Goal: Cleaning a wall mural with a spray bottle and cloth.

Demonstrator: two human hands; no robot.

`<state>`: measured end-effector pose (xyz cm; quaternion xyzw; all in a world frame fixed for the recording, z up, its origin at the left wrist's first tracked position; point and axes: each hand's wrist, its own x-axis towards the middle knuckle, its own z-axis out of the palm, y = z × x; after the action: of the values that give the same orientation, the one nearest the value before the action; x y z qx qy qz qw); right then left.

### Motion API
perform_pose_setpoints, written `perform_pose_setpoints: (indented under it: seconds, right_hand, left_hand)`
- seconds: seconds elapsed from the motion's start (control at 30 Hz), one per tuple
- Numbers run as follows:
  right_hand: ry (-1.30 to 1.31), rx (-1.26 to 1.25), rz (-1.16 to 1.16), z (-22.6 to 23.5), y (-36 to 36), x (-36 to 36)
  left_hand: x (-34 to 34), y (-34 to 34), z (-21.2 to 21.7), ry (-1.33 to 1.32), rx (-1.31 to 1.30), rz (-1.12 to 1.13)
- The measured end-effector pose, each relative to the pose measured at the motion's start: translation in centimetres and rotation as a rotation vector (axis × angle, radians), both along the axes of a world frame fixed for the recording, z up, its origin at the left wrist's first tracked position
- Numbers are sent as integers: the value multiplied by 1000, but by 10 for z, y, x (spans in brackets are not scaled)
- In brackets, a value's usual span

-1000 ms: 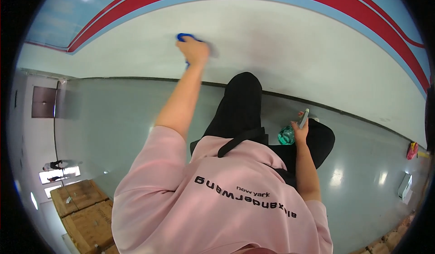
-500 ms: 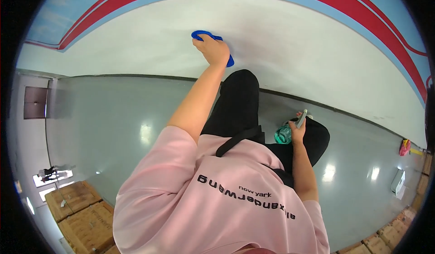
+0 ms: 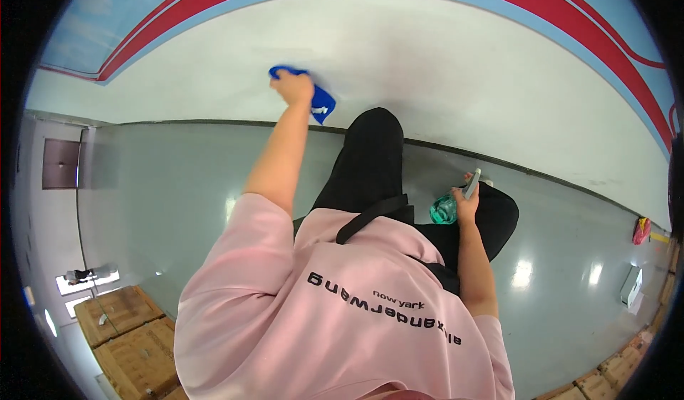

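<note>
With my left arm stretched forward, my left hand (image 3: 293,88) is closed on a blue cloth (image 3: 323,102) against the white lower part of the wall (image 3: 427,65). One corner of the cloth hangs loose beside the wrist, with a small white mark on it. Down by my right knee, my right hand (image 3: 467,202) grips a spray bottle (image 3: 443,210) with a clear green body and a grey-white spray head. Part of the bottle's neck is covered by the fingers. Faint greyish smudges show on the wall above my knees.
A dark strip (image 3: 499,159) runs where wall meets grey floor (image 3: 178,179). Brown cardboard boxes (image 3: 135,350) stand at the lower left, more at the lower right. On the right are a red and yellow bundle (image 3: 641,230) and a white box (image 3: 630,286). A brown door (image 3: 60,163) is far left.
My left hand and the blue cloth have moved left and slightly lower along the wall, and a corner of the cloth now swings out. My right hand still holds the spray bottle by my knee.
</note>
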<state>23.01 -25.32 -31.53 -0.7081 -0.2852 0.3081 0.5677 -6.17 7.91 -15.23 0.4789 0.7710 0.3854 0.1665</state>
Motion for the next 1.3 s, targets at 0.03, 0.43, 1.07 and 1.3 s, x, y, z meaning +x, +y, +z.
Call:
perform_pose_setpoints:
  seconds: [0.03,0.43,1.07,1.3]
  right_hand:
    - [-28,-10,12,1,0,-1]
    - [-19,-50,47,-6,1,7]
    - [77,-94,107,2,5,7]
    - [-62,-123,76,4,5,3]
  left_hand:
    - [-12,1,1,69,-35,38]
    - [-25,2,-9,143,67,-278]
    - [5,-20,7,-86,105,-273]
    - [74,-57,48,-66,-34,-451]
